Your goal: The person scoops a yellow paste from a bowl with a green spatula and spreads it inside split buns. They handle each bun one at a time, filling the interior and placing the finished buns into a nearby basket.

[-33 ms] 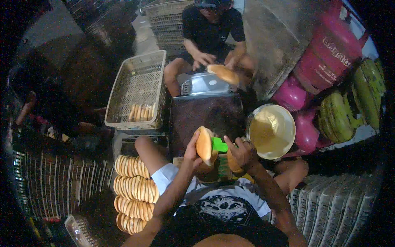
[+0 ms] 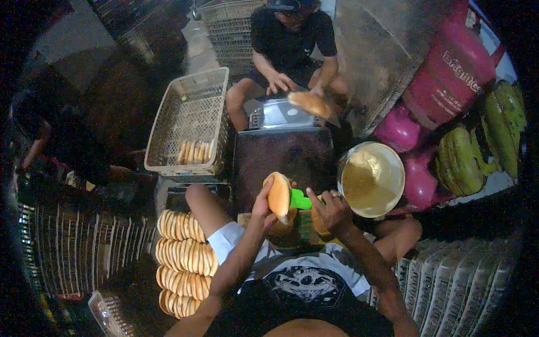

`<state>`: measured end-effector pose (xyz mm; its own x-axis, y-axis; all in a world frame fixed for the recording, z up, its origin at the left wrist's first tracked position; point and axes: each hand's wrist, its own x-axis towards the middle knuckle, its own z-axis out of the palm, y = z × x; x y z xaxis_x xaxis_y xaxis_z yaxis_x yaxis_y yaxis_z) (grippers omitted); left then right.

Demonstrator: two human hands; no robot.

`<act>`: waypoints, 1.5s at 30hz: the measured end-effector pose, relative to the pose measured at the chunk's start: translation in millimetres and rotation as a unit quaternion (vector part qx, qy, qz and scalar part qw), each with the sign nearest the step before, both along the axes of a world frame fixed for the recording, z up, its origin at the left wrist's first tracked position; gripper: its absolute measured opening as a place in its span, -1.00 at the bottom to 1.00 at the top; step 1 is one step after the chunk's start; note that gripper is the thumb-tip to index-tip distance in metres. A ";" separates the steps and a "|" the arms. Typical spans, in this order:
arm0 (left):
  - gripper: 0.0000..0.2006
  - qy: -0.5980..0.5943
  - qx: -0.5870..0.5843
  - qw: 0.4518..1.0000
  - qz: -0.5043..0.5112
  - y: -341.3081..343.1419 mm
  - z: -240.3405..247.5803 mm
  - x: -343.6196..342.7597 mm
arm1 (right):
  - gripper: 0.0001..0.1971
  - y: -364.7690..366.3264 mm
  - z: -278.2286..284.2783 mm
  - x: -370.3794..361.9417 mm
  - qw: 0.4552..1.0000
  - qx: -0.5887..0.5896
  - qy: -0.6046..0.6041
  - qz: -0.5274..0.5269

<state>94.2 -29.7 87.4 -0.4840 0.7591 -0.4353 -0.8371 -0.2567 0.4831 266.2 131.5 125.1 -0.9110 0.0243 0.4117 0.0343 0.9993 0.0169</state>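
My left hand is wrapped round an oval golden bread roll, holding it upright with its crust toward the left. A bright green pastry brush, with ridges showing on its head, meets the roll's right side. Its handle runs into my right hand, which is closed on it with the index finger stretched along it. The roll's inner side is hidden from this view. Below my hands, more rolls show partly between my legs. Just right of my right hand stands a round tub with a pale yellow spread inside.
A dark-filled square tray lies ahead. Across it a co-worker handles another roll over a metal tray. A plastic crate with several rolls stands left. Stacked rolls sit by my left leg; pink gas cylinders stand right.
The green brush has turned slightly, showing its ridged face, and stays against the roll. The co-worker's roll has shifted a little to the right. My hands have barely moved.
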 end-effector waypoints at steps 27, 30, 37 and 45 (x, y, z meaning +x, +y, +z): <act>-0.51 0.279 -0.093 0.956 0.004 62.4 -97.8 -108.7 | -0.53 91.2 -66.5 62.9 0.931 -0.280 0.032 -0.234; -0.52 0.646 -0.260 0.708 -0.112 78.0 -155.5 -101.0 | -0.57 94.6 -64.1 62.1 0.930 -0.285 0.042 -0.229; -0.51 0.684 -0.359 0.334 -0.540 165.4 -169.8 -95.9 | -0.58 98.1 -63.2 66.7 0.922 -0.308 0.038 -0.232; -0.55 0.732 -0.406 0.491 -0.243 159.4 -156.1 -142.2 | -0.69 100.0 -84.5 64.4 0.922 -0.300 0.015 -0.244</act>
<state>-48.0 129.7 -68.7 -0.5771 0.8035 -0.1462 0.6914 0.5760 0.4361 330.6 231.5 40.6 -0.7190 0.6607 0.2156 0.4743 0.6932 -0.5427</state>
